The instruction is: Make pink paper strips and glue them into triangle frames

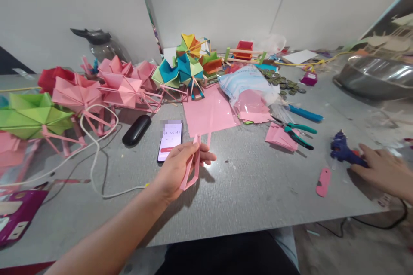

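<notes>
My left hand (185, 159) pinches a folded pink paper strip (197, 167), bent into a narrow open frame, between thumb and fingers above the table. Its remaining fingers stretch out behind the strip. At the right, my right hand (383, 167) has its thumb and fingers around the handle end of a dark blue glue gun (340, 148). A small pink cutter-like piece (323, 181) lies left of that hand. Just behind my left hand are a lit phone (171, 137) and a large pink sheet (206, 111).
Several folded paper models (77, 92) line the back left, near a black case (137, 130) and a white cable (95, 159). Pliers (295, 132), small pink papers (280, 137), a plastic bag (243, 81), coins (284, 82) and a metal bowl (371, 79) stand toward the right.
</notes>
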A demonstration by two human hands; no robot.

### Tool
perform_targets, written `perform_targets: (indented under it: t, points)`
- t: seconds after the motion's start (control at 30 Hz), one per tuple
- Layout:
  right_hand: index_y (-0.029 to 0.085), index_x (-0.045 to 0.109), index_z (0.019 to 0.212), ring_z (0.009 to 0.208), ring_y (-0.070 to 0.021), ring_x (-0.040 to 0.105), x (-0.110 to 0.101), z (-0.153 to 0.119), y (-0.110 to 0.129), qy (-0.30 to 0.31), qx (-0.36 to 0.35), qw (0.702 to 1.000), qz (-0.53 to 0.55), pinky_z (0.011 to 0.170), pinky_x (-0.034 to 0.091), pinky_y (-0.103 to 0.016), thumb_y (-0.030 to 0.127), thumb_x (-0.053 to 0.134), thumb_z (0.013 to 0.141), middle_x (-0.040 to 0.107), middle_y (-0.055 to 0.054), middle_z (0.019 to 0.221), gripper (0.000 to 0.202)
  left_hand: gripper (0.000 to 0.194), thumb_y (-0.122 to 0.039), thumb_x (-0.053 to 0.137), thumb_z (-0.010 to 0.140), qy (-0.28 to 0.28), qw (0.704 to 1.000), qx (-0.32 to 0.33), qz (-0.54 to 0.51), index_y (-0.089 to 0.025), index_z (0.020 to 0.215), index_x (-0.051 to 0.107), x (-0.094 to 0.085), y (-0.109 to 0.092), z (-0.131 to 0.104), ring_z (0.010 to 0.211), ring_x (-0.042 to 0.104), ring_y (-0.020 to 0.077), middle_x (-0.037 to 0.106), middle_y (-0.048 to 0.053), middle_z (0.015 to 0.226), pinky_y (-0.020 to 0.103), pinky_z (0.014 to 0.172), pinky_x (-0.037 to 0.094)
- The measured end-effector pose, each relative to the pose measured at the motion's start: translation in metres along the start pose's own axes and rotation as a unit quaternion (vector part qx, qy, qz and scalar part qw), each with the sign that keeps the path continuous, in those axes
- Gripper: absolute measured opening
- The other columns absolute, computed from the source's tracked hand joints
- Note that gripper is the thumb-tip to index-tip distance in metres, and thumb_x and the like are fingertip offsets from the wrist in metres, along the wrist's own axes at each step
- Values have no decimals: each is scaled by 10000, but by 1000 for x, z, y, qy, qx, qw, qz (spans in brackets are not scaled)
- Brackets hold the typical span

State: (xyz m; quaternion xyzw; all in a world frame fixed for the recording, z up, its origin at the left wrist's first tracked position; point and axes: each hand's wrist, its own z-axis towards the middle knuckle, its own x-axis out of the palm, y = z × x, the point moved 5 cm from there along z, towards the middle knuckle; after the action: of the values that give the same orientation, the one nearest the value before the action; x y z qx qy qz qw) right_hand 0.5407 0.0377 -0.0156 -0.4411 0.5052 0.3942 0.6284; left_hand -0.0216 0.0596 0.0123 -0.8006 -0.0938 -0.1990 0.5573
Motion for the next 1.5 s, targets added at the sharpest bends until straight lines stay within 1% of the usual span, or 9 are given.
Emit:
perform_targets:
  t: [0.1, 0.17, 0.27, 0.37, 0.47, 0.57, 0.93, 1.2, 1.5]
  points:
    - [72, 706, 1288, 1172, -508, 663, -36, 0, 9, 6, -12, 999, 38, 929, 524, -592, 541, 578, 834, 718, -368, 1211, 665, 284, -380, 665, 1005, 6, 1000, 13, 9, -155, 869, 772, 1, -2, -2, 799, 755, 193, 810, 88, 791, 299, 776, 543]
    - [173, 719, 1267, 1097, -452, 696, -76, -8, 43, -56, -51, 990, 117, 859, 552, -565, 614, 578, 856, 738, -297, 1202, 619, 285, -413, 692, 990, 21, 1000, 20, 11, -161, 881, 767, 3, -1, -3, 811, 753, 198, 810, 84, 799, 309, 803, 546]
    - [259, 746, 1155, 856, -291, 737, -125, -29, 132, -80, -173, 935, 300, 678, 570, -395, 605, 607, 924, 791, -140, 1095, 439, 310, -476, 732, 959, 63, 998, 10, 20, -174, 899, 763, 10, 6, -5, 834, 752, 207, 815, 80, 831, 324, 839, 544]
    - [252, 769, 1119, 867, -223, 744, -150, -61, 235, 3, -392, 838, 379, 792, 583, -348, 482, 640, 1000, 803, -89, 1045, 289, 353, -521, 723, 970, 100, 993, 5, 62, -178, 902, 769, 17, 12, -9, 861, 739, 204, 824, 91, 909, 314, 827, 524]
    - [230, 756, 1181, 884, -198, 722, -153, -79, 300, 78, -475, 768, 422, 811, 566, -334, 385, 673, 1008, 788, -73, 1028, 247, 387, -555, 729, 966, 130, 987, 1, 93, -175, 912, 779, 23, 15, -12, 902, 726, 213, 820, 103, 952, 323, 859, 518]
    - [223, 768, 1061, 830, -177, 676, -143, -82, 330, 142, -464, 706, 516, 772, 548, -319, 365, 734, 975, 760, -49, 940, 169, 426, -598, 758, 931, 148, 985, -7, 93, -175, 882, 781, 27, 18, -14, 854, 707, 207, 793, 88, 884, 336, 881, 523]
    - [203, 740, 947, 606, -139, 590, -83, -92, 349, 330, -287, 533, 724, 610, 507, -317, 499, 829, 902, 653, 2, 717, 312, 536, -654, 714, 943, 226, 968, -102, 48, -125, 993, 784, 38, 46, -19, 876, 755, 246, 787, 137, 894, 387, 912, 577]
    - [202, 766, 880, 684, -144, 589, -77, -92, 347, 261, -299, 611, 685, 632, 504, -306, 433, 776, 944, 677, -33, 790, 240, 588, -727, 754, 867, 205, 965, -157, 54, -145, 949, 770, 31, 59, -17, 877, 733, 224, 777, 111, 916, 397, 956, 557]
    - [218, 660, 716, 565, -114, 498, -76, -98, 345, 174, -271, 685, 654, 528, 416, -267, 273, 700, 917, 578, 17, 642, 212, 486, -611, 588, 1013, 159, 958, -41, 235, -171, 857, 721, 28, 45, -12, 739, 568, 163, 651, 21, 776, 286, 735, 474]
